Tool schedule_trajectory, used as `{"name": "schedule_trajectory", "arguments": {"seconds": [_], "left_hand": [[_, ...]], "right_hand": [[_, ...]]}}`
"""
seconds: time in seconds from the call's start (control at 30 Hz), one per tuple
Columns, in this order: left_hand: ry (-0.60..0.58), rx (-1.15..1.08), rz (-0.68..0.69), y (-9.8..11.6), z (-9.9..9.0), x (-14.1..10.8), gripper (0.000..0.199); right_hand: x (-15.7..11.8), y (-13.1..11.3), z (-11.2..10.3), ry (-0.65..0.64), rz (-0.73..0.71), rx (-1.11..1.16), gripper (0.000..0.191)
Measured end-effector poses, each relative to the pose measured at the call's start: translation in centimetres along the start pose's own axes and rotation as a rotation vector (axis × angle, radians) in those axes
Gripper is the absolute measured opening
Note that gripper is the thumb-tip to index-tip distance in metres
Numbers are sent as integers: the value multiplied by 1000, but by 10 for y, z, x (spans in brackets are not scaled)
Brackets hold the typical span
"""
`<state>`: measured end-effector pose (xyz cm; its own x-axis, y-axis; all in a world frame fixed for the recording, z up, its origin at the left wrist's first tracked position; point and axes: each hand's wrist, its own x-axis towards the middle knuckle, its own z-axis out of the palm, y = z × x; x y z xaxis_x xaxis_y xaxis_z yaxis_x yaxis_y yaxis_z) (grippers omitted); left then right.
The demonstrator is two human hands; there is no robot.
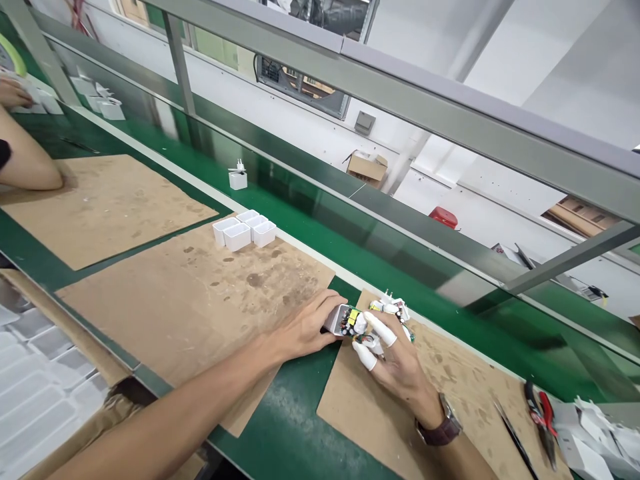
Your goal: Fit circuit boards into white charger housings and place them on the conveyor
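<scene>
Surface [287,410] green, bare strip running between two cardboard sheets [165,313] [365,407], under the hands. Pale edge strip [320,259] beyond them. Left hand [305,327] nearer the housing [334,320], fingers grasping its sides, mouth toward the right hand [400,367]. Circuit board [352,321] at that mouth, long axis roughly left-right, near in line; right fingers grasping its outer end. More boards [393,308] just beyond the right fingers.
</scene>
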<state>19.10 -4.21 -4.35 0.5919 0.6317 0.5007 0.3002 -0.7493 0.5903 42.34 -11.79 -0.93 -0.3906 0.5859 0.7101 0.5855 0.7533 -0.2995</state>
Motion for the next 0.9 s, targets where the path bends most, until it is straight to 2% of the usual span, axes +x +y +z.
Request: {"name": "schedule_trajectory", "arguments": {"seconds": [0.4,0.9], "left_hand": [[45,58,63,6,-2,1,59],[32,83,91,7,-2,0,54]], "right_hand": [[-1,-2,4,-13,5,-20,72],[-1,-1,5,-27,20,-30,69]]}}
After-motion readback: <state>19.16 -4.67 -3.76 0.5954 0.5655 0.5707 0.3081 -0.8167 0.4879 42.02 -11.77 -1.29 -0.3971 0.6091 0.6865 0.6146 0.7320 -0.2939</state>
